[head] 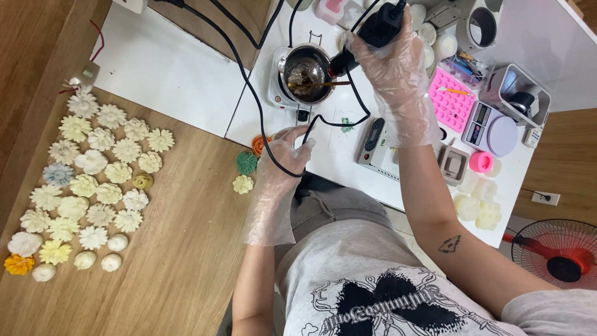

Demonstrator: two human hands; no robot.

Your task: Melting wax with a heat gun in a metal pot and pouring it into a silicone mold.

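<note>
Head view. The person is sitting at a low white table (186, 74), both hands inside loose clear plastic gloves.

The right hand (392, 68) is closed around the body of a black heat tool (373, 31), gripping it from the side so that its nozzle is angling down toward the small metal pot (308, 71). The pot is standing on a small white hot plate (281, 87) near the far middle of the table, within easy reach, and is holding a dark liquid with a thin stick (320, 83) lying across it. The grip is probably keeping the hot end away from the glove.

The left hand (289, 152) is curled around the black cord (249, 87), fingers together, near the front edge of the table. It is likely holding the slack clear of the pot and hot plate.

Pale wax flowers (93, 180) are lying in rows on the wooden floor (186, 261), well apart from the heat. A pink mould (452, 102), a small scale (494, 130) and white wax blocks (476, 208) are sitting to the right of the right forearm.

Hidden or unclear: the tool's nozzle tip is merging with the pot rim, so contact cannot be judged. The cord's far end is running out of the picture. A red fan (559, 252) is cut off at the right edge.
</note>
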